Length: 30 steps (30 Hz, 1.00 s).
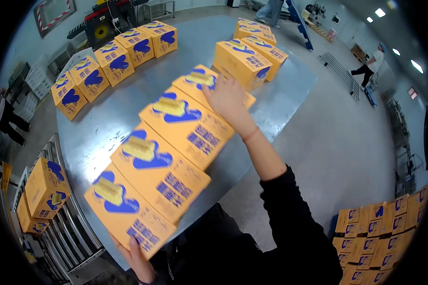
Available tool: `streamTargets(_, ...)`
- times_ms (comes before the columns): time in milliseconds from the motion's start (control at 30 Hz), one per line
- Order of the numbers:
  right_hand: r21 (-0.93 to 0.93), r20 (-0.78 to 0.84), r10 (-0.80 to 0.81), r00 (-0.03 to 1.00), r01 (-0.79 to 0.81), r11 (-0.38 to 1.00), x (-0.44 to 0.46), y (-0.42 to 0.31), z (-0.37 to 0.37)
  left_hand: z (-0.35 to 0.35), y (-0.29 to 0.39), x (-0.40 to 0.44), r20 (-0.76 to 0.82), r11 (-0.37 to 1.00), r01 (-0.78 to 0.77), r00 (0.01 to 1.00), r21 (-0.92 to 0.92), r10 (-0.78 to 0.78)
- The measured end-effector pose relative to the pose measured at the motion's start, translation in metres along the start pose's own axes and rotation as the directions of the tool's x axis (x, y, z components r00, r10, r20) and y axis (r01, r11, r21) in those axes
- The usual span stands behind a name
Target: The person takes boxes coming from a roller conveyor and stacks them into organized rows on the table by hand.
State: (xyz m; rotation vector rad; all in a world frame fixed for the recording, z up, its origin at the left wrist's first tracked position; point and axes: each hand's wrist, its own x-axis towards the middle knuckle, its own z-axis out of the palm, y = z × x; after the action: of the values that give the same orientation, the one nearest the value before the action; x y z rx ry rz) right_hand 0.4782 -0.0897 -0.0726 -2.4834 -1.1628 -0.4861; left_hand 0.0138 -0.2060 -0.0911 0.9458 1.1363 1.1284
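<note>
A row of several yellow cartons [159, 152] with blue and yellow printing lies side by side across the steel table, tilted toward me. At its near end, my left hand [135, 260] grips the nearest carton [123, 204], thumb on the printed face and fingers partly hidden behind the edge. My right hand [228, 100] holds the far end, its fingers bent over the farthest carton [193, 80]. The row is clasped between both hands.
More cartons stand on the steel table [199, 38]: a curved row [114, 61] back left, a cluster [245, 59] back right. A roller conveyor [73, 232] with two cartons [47, 187] runs at left. Stacked cartons [375, 237] stand lower right. Other people [373, 64] are farther off.
</note>
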Motion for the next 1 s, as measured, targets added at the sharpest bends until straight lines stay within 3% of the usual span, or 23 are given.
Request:
streamTargets(100,0.033,0.079,0.032,0.996,-0.035,0.999,0.055,0.009,0.028,0.036,0.008,0.052,0.120,0.989,-0.016,0.993,0.149,-0.002)
streamTargets(200,-0.033,-0.007,-0.030,1.000,0.029,0.999,0.076,0.041,0.047,0.081,0.017,0.091,0.284,0.950,-0.060,0.958,0.306,-0.030)
streamTargets(233,-0.038,-0.015,-0.022,1.000,0.021,0.999,0.076,0.050,0.042,0.094,0.018,0.102,0.295,0.951,-0.066,0.955,0.303,-0.027)
streamTargets(300,0.160,0.086,-0.015,0.996,0.001,0.987,0.067,0.077,0.033,0.119,0.018,0.116,0.479,0.938,-0.184,0.878,0.295,0.021)
streamTargets(333,0.211,0.058,-0.040,0.998,0.027,0.977,0.065,0.090,0.032,0.128,0.017,0.122,0.531,0.935,-0.201,0.847,0.293,0.015)
streamTargets(467,0.154,0.012,0.005,1.000,-0.007,0.988,0.055,0.112,0.022,0.162,0.011,0.147,0.666,0.954,-0.182,0.745,0.239,-0.024)
streamTargets(500,0.151,0.006,0.004,1.000,-0.005,0.989,0.054,0.107,0.016,0.172,0.015,0.147,0.669,0.955,-0.185,0.743,0.233,-0.019)
streamTargets(567,0.129,0.144,0.002,0.990,-0.021,0.991,0.053,0.084,-0.003,0.190,0.020,0.144,0.622,0.955,-0.072,0.773,0.287,-0.128)
streamTargets(600,0.134,0.166,-0.034,0.986,0.011,0.991,0.054,0.074,-0.009,0.191,0.010,0.146,0.567,0.936,-0.103,0.816,0.337,-0.114)
streamTargets(633,0.133,0.157,-0.037,0.987,0.016,0.991,0.056,0.067,-0.007,0.188,0.000,0.147,0.568,0.938,-0.109,0.816,0.330,-0.105)
streamTargets(733,0.163,0.067,-0.070,0.995,0.058,0.985,0.056,0.048,0.008,0.171,-0.013,0.131,0.442,0.956,0.114,0.867,0.269,-0.228)
streamTargets(767,0.172,0.068,-0.083,0.994,0.070,0.983,0.053,0.046,0.014,0.161,-0.015,0.125,0.431,0.958,0.113,0.875,0.265,-0.223)
streamTargets(833,0.095,0.054,-0.041,0.998,0.035,0.995,0.051,0.040,0.026,0.133,-0.017,0.115,0.580,0.932,0.071,0.765,0.356,-0.280)
streamTargets(867,0.052,0.152,-0.082,0.985,0.075,0.996,0.056,0.037,0.017,0.118,-0.014,0.112,0.620,0.928,0.055,0.729,0.369,-0.290)
streamTargets(900,0.023,0.256,-0.128,0.958,0.127,0.992,0.060,0.043,0.011,0.103,-0.011,0.109,0.553,0.925,0.066,0.785,0.375,-0.280)
streamTargets(933,-0.050,0.102,-0.324,0.940,0.330,0.943,0.053,0.054,0.021,0.088,-0.007,0.111,0.622,0.909,-0.004,0.731,0.417,-0.282)
streamTargets(967,-0.079,0.055,-0.256,0.965,0.260,0.962,0.062,0.066,0.048,0.077,0.000,0.113,0.688,0.890,-0.076,0.665,0.449,-0.290)
streamTargets(1000,-0.054,0.048,-0.206,0.977,0.209,0.977,0.067,0.074,0.058,0.066,0.010,0.111,0.639,0.890,-0.061,0.719,0.452,-0.275)
